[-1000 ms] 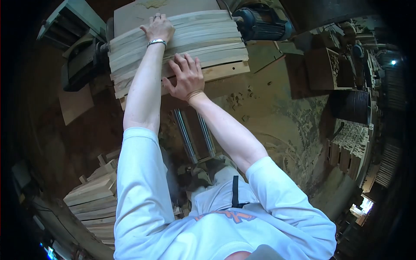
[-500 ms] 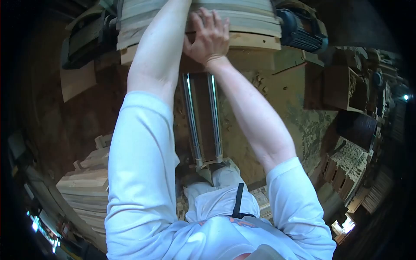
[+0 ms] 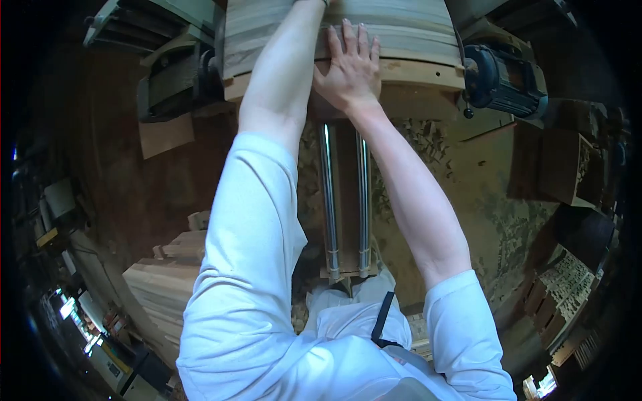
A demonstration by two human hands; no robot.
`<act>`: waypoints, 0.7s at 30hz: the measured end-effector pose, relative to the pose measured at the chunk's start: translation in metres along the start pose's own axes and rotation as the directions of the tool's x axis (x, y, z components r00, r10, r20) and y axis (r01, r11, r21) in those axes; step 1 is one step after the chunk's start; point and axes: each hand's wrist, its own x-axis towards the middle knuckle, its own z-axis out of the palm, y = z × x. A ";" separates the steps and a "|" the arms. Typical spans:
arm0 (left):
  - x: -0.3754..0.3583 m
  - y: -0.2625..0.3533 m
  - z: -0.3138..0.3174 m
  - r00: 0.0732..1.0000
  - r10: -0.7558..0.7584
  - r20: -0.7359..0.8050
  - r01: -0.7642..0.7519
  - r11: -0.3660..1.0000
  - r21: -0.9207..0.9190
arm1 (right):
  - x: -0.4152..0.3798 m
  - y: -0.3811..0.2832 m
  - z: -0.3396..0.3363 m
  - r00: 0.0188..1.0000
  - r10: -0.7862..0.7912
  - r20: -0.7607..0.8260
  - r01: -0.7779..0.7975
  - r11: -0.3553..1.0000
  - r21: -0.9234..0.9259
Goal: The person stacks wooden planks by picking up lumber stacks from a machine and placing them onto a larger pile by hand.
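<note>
Light wooden strips (image 3: 408, 30) lie side by side across the top of a machine between its two motors. On their near edge my right hand (image 3: 353, 72) rests flat, fingers spread and pointing away from me, with nothing gripped. The palm reaches down over the wooden front rail (image 3: 418, 72) of the bed. My left arm stretches over the strips to the top of the view. A dark band shows at its wrist, but the left hand itself is cut off by the frame's upper edge.
A dark motor (image 3: 505, 80) sticks out at the right and another motor (image 3: 175, 81) at the left. Two shiny metal rods (image 3: 328, 194) run from the machine toward my body. Stacked wood (image 3: 164, 274) stands lower left; an open box (image 3: 565, 167) is at right. Wood scraps litter the floor.
The whole view has shifted, so the machine and strips appear farther right and lower. My right hand stays at the strips' near edge. My left wrist band now shows at the top.
</note>
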 end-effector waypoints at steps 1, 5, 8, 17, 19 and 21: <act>-0.004 -0.003 0.023 0.997 0.003 -0.075 -0.005 1.000 -0.031 | -0.007 -0.005 -0.015 0.989 0.033 0.146 -0.031 0.999 -0.017; -0.068 0.015 -0.049 0.958 -0.051 0.283 0.072 0.995 -0.064 | -0.066 -0.020 -0.044 0.988 0.047 0.149 -0.057 0.996 0.064; -0.129 0.011 -0.025 0.999 -0.013 -0.051 0.004 0.986 -0.167 | -0.117 -0.034 -0.068 0.985 0.056 0.161 -0.069 0.994 0.079; -0.353 0.028 -0.047 0.972 0.176 -0.156 -0.210 0.947 -0.242 | -0.297 -0.077 -0.158 0.948 0.104 0.299 -0.110 0.994 0.002; -0.382 0.032 -0.049 0.971 0.196 -0.135 -0.226 0.938 -0.261 | -0.326 -0.080 -0.170 0.940 0.089 0.329 -0.090 0.996 -0.013; -0.412 0.032 -0.053 0.960 0.268 -0.087 -0.281 0.934 -0.223 | -0.344 -0.073 -0.187 0.933 0.020 0.359 -0.049 0.996 0.072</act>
